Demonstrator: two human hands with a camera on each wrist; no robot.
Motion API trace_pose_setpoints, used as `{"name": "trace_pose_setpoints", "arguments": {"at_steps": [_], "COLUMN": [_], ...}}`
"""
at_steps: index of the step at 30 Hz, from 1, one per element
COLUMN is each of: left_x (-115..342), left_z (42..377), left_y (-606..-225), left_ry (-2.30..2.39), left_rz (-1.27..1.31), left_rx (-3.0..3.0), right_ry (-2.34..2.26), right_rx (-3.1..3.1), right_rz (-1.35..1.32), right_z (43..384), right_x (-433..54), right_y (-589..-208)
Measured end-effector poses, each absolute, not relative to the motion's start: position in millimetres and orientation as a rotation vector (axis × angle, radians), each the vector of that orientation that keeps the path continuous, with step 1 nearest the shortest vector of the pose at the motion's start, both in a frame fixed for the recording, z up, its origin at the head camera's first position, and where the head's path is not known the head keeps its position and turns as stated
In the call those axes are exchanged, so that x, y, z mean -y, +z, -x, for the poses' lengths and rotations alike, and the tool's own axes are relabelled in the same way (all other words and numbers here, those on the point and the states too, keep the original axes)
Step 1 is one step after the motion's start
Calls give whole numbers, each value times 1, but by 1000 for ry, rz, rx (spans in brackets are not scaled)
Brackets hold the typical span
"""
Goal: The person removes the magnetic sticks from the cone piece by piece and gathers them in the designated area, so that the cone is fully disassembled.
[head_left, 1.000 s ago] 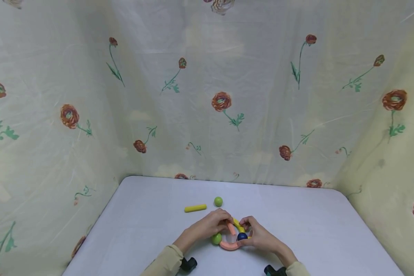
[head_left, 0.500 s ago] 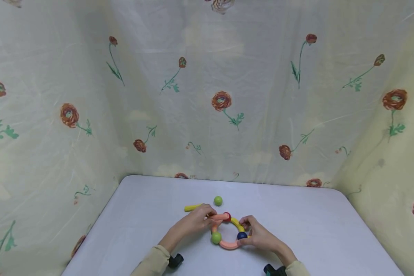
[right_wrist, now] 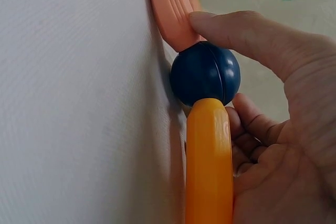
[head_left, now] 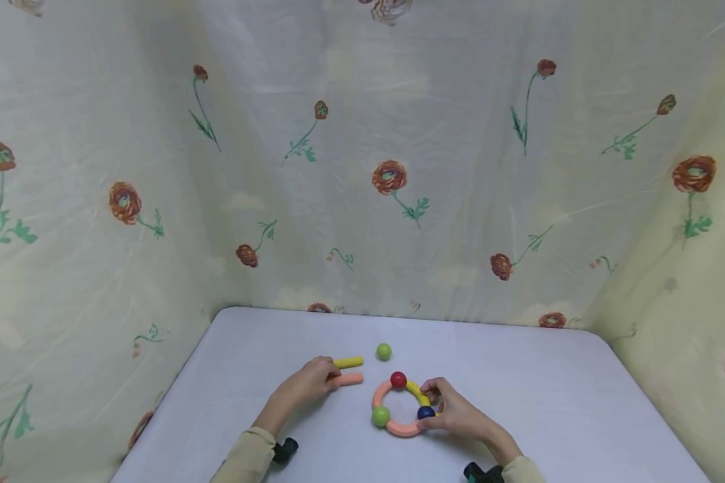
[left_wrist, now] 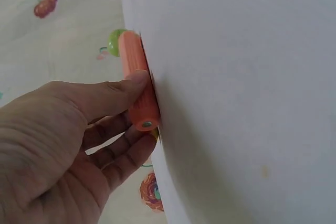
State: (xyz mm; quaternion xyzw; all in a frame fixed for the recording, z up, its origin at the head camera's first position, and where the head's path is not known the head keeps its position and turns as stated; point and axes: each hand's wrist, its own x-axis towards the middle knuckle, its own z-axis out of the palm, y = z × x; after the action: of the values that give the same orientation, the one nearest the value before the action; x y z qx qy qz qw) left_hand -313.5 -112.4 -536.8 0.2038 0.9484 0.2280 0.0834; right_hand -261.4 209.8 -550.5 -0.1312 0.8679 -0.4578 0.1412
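Note:
My left hand [head_left: 307, 386] pinches a straight salmon-pink building stick [head_left: 350, 379], thumb on top and fingers beneath, low at the table left of the ring. In the left wrist view, a small metallic dot shows on the near end of this stick [left_wrist: 131, 56]. Curved pink and yellow pieces form the ring, joined by a red ball [head_left: 398, 380], a green ball [head_left: 381, 416] and a blue ball [head_left: 425, 413]. My right hand [head_left: 459, 416] grips the ring's right side; its thumb presses the curved pink piece [right_wrist: 176, 17]. A yellow piece [right_wrist: 209, 166] runs from the blue ball toward the right wrist.
A straight yellow stick [head_left: 349, 362] lies just beyond the pink one. Farther back sits a loose green ball [head_left: 383, 351]. The white table [head_left: 550, 396] meets a flower-printed curtain [head_left: 447, 268] behind and at both sides.
My left hand has moved left from the ring with the straight pink stick, bringing it down beside the yellow stick. The ring's red ball has come into sight. The right hand stays at the ring.

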Motion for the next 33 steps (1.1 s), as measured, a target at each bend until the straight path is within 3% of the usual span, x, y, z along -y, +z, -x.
{"name": "trace_pose_setpoints", "arguments": {"at_steps": [8, 13, 20, 33], "left_x": [102, 65, 25, 19], "left_z": [303, 285, 265, 260], "left_y": [-527, -525, -539, -544], "left_ry": [718, 944, 884, 896], "left_rz": [-697, -620, -526, -485], "left_rx": [-2921, -2840, -2710, -2711], "right_ry": [-1316, -1336, -1302, -1196], "right_rx": [-2473, -2394, -2322, -2348], "right_rz": [400, 456, 509, 537], "right_z": [262, 263, 263, 267], "right_x": [-215, -228, -243, -251], "right_y": [-547, -542, -538, -545]}}
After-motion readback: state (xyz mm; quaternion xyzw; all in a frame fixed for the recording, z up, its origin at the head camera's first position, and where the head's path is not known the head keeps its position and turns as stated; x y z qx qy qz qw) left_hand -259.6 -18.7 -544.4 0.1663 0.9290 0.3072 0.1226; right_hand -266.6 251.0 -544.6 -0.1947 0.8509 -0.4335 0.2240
